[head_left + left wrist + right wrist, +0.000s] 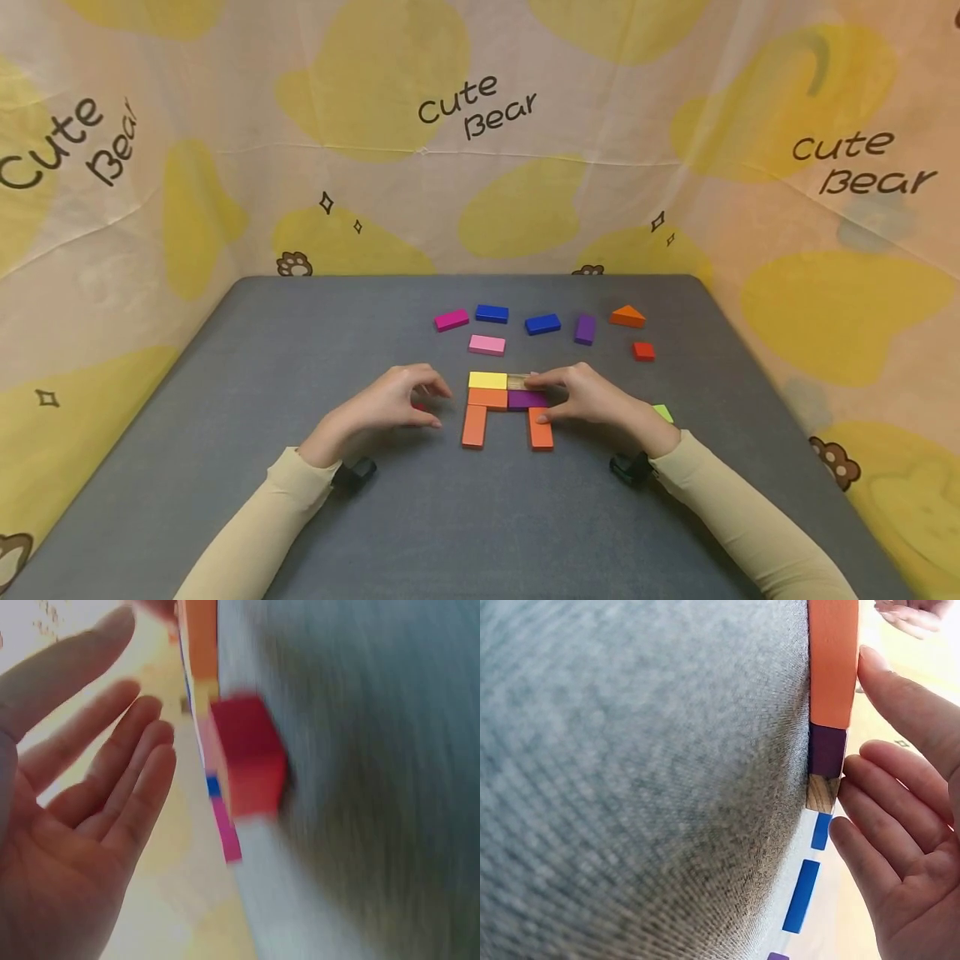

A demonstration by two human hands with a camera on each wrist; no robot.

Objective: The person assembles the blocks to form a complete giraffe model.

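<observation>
A flat arrangement of blocks lies on the table in front of me. Its top row pairs a yellow block (487,381) with a plain wooden block (517,382). Below them sit an orange block (487,399) and a purple block (527,401), with two upright orange blocks (474,427) as legs. My right hand (592,398) rests lightly on the right side, fingertips at the wooden block and thumb at the right orange leg (832,664). Left of the arrangement, my left hand (390,404) holds nothing, its fingers loosely bent beside a red block (251,757), mostly hidden in the head view.
Behind the arrangement lie a magenta block (452,320), a pink block (487,345), two blue blocks (492,314), a purple block (585,329), an orange triangle (627,317) and a small red block (643,352). A green block (663,412) is partly hidden by my right wrist.
</observation>
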